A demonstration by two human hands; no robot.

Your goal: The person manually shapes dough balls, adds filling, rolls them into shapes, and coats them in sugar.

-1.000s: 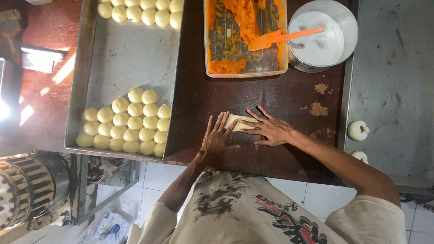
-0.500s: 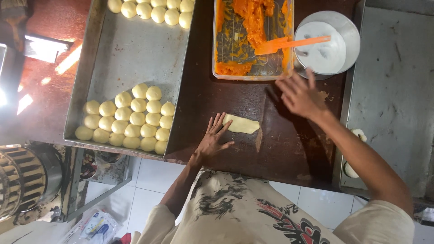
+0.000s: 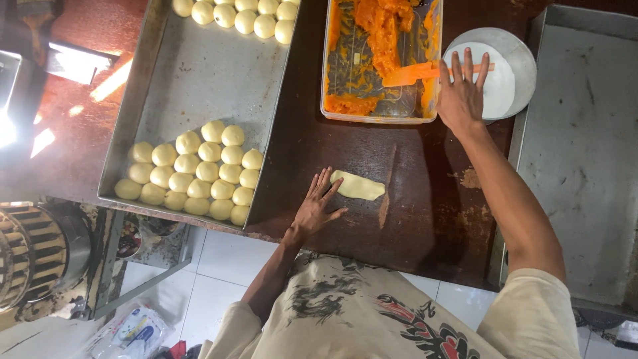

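**Right hand gone up to the spatula, left hand flat by the dough**

Compared with a second ago: right hand [image 3: 460, 93] no longer pressing on the flattened dough piece [image 3: 358, 185], now stretched far forward, well apart from it. Fingers spread wide and released, hovering over the orange spatula [image 3: 425, 71] handle and the rim of the round metal bowl [image 3: 515, 63]; possibly touching the handle, but hard to tell from this angle. Nothing grasped.

Left hand [image 3: 316, 207] still resting flat on the dark brown surface [image 3: 425, 219], in almost the same place as before. Grip open, fingers fanned, the fingertips just beside the left end of the dough piece, maybe touching its edge.

Dough piece lying alone on the surface, pale yellow, oval and thin, between the two hands but much closer to the left one.

Behind it, a clear plastic container [image 3: 380, 114] with orange filling, spatula blade resting inside. To the left, a metal tray [image 3: 193, 86] carrying rows of round dough balls [image 3: 199, 179]. On the right, another grey tray [image 3: 585, 166].
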